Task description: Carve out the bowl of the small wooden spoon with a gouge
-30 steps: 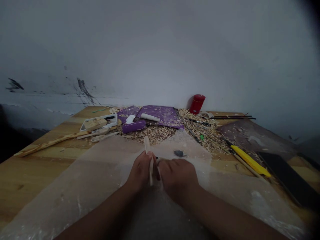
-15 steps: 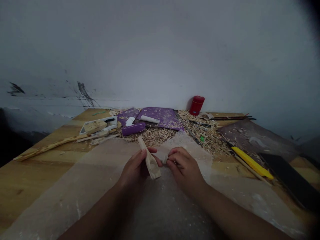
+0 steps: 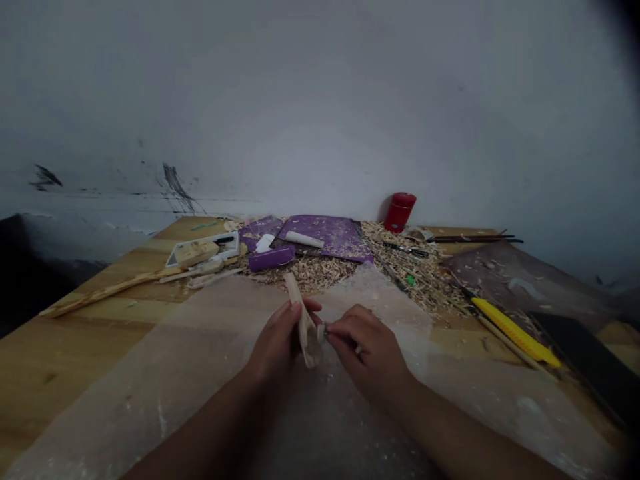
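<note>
My left hand (image 3: 274, 339) is closed round a pale, roughly carved wooden spoon (image 3: 310, 340). Its handle points up and away from me, and its wide end hangs low toward the right. Between the thumb and fingers of my right hand (image 3: 373, 343) is a small pale piece (image 3: 321, 330), too small and dim to name. That piece is right beside the spoon's wide end; whether they touch I cannot tell. Both hands are above a translucent plastic sheet (image 3: 210, 347) on the wooden table.
Wood shavings (image 3: 320, 275) lie around a purple mat (image 3: 330, 233). A white tray (image 3: 233, 245) and a long stick (image 3: 110, 288) are at left. A red canister (image 3: 400, 212) stands by the wall. At right lie a yellow utility knife (image 3: 515, 332) and a dark flat slab (image 3: 580, 360).
The spoon has turned so its wide end shows more edge-on. My right hand has brought the small piece left, closer to the spoon. The whole view has shifted slightly.
</note>
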{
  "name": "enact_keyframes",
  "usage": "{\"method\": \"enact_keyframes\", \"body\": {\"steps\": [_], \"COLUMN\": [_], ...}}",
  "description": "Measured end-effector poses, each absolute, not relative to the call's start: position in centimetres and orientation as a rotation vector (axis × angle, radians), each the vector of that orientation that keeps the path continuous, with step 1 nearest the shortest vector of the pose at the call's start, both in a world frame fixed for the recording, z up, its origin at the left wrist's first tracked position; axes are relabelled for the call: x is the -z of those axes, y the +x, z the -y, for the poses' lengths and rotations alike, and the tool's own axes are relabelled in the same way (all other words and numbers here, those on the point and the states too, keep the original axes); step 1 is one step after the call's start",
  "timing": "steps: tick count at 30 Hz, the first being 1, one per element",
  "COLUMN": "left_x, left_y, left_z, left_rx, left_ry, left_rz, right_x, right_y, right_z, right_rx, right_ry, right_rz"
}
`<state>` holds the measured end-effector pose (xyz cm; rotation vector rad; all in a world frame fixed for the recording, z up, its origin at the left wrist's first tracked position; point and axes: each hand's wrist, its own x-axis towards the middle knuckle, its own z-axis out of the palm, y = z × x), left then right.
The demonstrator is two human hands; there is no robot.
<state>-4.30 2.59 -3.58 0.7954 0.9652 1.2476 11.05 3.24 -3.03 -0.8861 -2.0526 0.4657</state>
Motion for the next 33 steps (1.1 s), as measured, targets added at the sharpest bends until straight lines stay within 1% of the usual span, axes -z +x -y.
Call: {"method": "enact_keyframes", "body": {"steps": [7,14,21,33], "left_x": [3.5,3.9,3.8,4.3], "left_y": [-3.7,-3.4,-3.9,-4.7], "left_z": [-2.4,-2.4,-2.6,-3.5], "left_rx": [-1.262,-1.228,-1.19,-1.024], "left_ry": [0.837,0.885,1.005,1.243], "left_rz": [-1.111,-1.17,-1.224,-1.195], "right_x": [3.3,3.8,4.2,4.1], "right_y": [10.2,9.5,9.2,9.4], "right_z": [-2.8,-2.8,-2.7,-4.2], "right_rx": [-0.398,-0.423,-0.592,-0.996], "right_ry": [-0.869,-0.851,-0.805,-0.792], "right_rz": [2.061,2.032,2.021,2.01]}}
